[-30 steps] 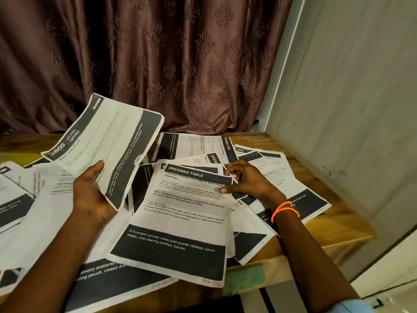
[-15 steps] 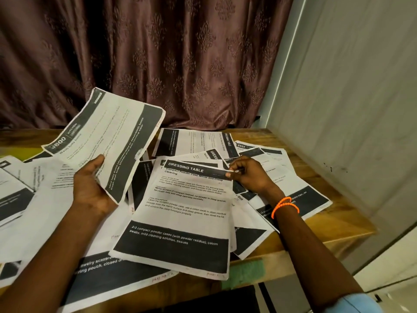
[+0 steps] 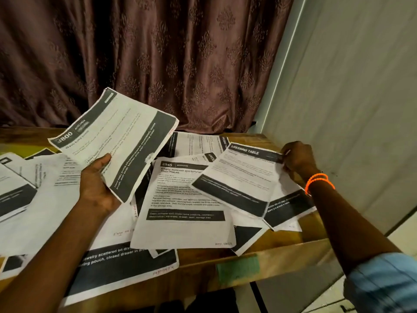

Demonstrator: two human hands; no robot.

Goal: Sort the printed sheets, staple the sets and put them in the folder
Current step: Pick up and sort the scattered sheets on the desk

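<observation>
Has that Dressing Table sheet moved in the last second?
Yes. The Dressing Table sheet, pinched by the right hand, has been lifted off the pile and carried right, toward the grey wall, uncovering the 2945 sheet.

Printed sheets, white with black header and footer bands, are lying scattered and overlapping across a wooden table top. A sheet headed "3800 KITCHEN" [image 3: 115, 141] is tilting up off the pile, with the left hand [image 3: 96, 184] holding its lower edge. A sheet headed "DRESSING TABLE" [image 3: 241, 179] is lifting at an angle, with the right hand [image 3: 297, 159] pinching its top right corner. Between them a sheet headed "2945" [image 3: 182, 206] is lying flat and face up on top of the others. More sheets are spreading out to the left and behind, partly covering one another.
</observation>
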